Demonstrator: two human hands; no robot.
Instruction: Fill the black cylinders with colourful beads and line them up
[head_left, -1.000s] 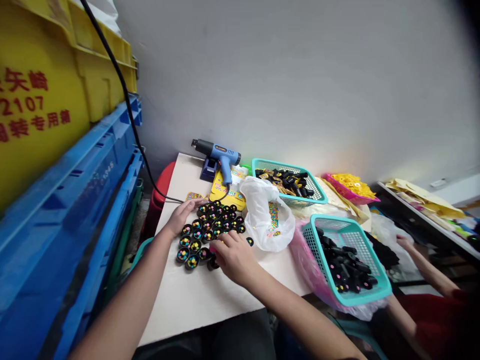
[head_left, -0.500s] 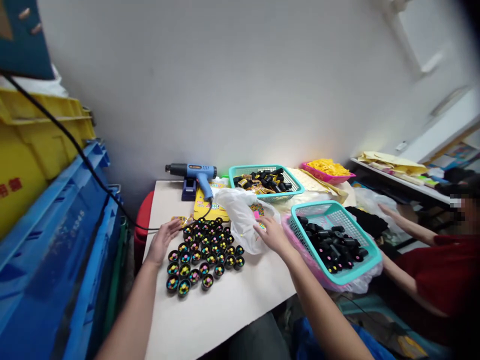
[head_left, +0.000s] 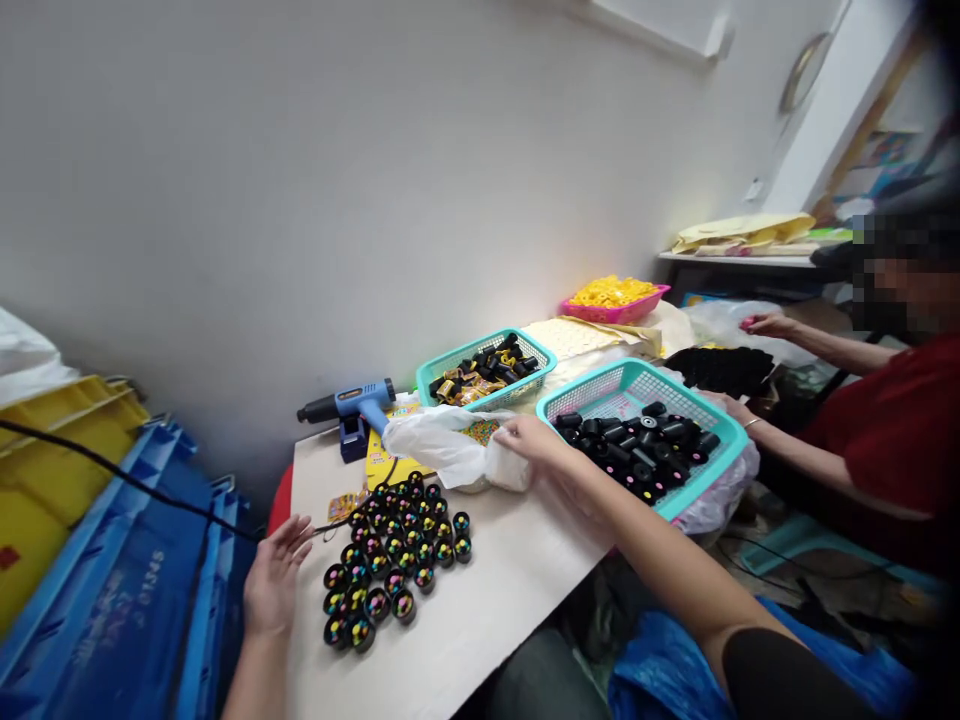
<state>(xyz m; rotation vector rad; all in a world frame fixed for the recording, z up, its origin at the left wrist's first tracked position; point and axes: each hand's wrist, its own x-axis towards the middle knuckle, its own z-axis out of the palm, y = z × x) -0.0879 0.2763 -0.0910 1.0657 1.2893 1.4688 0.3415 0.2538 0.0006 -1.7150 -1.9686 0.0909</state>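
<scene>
Several small black cups [head_left: 405, 560] with coloured pieces inside stand grouped on the white table [head_left: 480, 600]. To their left, at the table's edge, my left hand [head_left: 276, 572] is open, palm up, holding nothing. My right hand [head_left: 531, 440] pinches the edge of a white plastic bag [head_left: 442, 450], which lies behind the cups. Small multicoloured pieces [head_left: 480, 430] show in the bag's mouth. The nearer teal basket [head_left: 637, 372], full of black cylinders [head_left: 619, 435], is just right of my right hand.
A blue heat gun [head_left: 352, 402] rests on its stand at the back left. Behind the bag is another teal basket [head_left: 427, 385]; a pink basket [head_left: 619, 314] holds yellow pieces. Blue crates [head_left: 127, 570] rise at the left. On the right sits a person in red [head_left: 892, 430].
The view has turned to the right. My right hand has gone from reaching into the bag to gripping its rim. My left hand has moved away from the cups and turned palm up.
</scene>
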